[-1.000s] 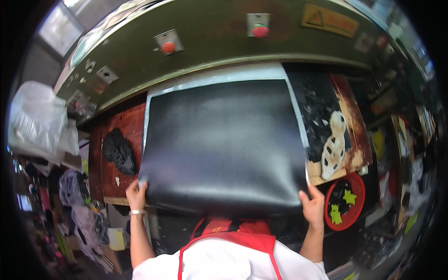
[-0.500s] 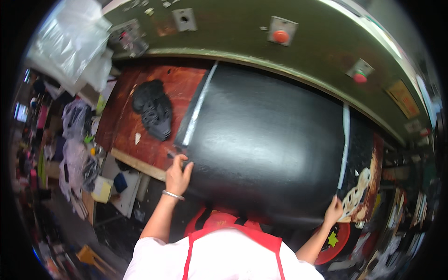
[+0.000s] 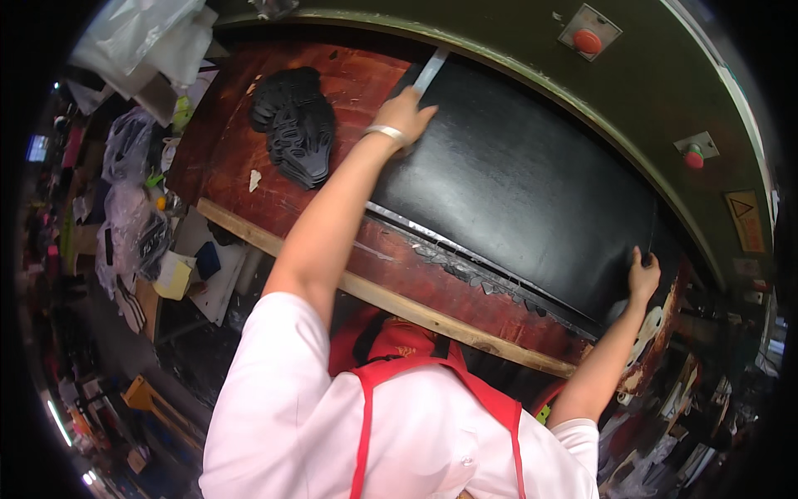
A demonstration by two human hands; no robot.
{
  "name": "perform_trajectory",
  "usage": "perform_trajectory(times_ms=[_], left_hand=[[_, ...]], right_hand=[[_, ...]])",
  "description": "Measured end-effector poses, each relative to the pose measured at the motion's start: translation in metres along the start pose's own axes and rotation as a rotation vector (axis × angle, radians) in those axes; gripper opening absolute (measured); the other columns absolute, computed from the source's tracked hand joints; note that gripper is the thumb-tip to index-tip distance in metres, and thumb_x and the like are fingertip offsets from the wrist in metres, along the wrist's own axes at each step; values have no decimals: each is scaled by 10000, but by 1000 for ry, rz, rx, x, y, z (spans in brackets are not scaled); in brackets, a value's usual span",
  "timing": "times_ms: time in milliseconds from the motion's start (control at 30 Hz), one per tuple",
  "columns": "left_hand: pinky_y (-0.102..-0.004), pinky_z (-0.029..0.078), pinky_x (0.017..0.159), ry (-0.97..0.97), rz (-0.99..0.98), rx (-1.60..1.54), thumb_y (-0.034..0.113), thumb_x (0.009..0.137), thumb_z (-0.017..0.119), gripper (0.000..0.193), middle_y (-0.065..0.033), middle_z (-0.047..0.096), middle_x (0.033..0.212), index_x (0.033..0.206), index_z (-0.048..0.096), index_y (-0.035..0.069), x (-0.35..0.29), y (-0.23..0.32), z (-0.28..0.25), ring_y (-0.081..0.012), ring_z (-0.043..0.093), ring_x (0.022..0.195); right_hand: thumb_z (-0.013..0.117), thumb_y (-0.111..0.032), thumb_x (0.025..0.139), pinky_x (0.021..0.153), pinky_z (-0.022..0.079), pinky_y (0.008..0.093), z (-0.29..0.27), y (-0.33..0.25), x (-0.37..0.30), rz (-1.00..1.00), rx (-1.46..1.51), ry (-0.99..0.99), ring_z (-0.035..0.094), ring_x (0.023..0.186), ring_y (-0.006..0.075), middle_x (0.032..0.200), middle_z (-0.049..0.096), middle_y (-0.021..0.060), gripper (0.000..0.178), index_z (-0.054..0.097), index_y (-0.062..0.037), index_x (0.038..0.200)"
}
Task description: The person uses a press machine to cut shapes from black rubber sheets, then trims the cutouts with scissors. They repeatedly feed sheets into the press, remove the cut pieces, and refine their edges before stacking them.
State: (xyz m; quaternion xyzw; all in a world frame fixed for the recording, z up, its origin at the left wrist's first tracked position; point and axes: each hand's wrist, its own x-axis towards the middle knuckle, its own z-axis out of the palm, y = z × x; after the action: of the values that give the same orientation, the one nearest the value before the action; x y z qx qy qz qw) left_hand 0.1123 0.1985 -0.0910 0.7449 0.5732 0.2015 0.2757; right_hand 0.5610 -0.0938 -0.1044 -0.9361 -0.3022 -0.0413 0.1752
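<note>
A smooth black sheet (image 3: 515, 166) lies over the worktop, reaching back to the green machine beam. My left hand (image 3: 403, 118) is at its left margin, where a pale strip (image 3: 430, 71) runs away from the fingers; the fingers are curled at the edge and the thumb sticks out to the right. On the right margin, my right hand (image 3: 642, 279) pinches the edge with its fingertips. What lies under both palms is hidden. Left of my left arm rests a pile of black openwork cut pieces (image 3: 295, 125) on the reddish board (image 3: 233, 154).
A metal edge (image 3: 449, 241) with black scraps (image 3: 490, 279) crosses the front of the worktop. Nearer me runs a wooden rail (image 3: 407, 308). Red buttons (image 3: 587, 41) sit on the green beam (image 3: 532, 41). Plastic bags (image 3: 133, 41) hang at the far left.
Both hands have moved forward, away from me. The black sheet no longer hangs over the front, so the metal edge, scraps and wooden rail now show. The view has shifted.
</note>
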Motion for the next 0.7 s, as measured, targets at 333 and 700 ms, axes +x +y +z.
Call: perform_trajectory(times_ms=[333,700], left_hand=[[-431,505,620,281,102,168,347,852,657,355,-207,656,782,1078,659,73,-79,-43,21,-373,656,725],[-447,530,731,357,110,65,357,819,655,369,-201,678,906,1063,679,82,-74,-48,23,-392,654,788]], right_hand=[[554,-504,880,856,476,456,32,2,-70,210,-130,264,600,1029,388,1162,619,200,579,566,-59,1251],[578,-378,906,877,464,442,37,11,-71,98,-34,341,568,1051,410,1176,588,230,527,527,-13,1282]])
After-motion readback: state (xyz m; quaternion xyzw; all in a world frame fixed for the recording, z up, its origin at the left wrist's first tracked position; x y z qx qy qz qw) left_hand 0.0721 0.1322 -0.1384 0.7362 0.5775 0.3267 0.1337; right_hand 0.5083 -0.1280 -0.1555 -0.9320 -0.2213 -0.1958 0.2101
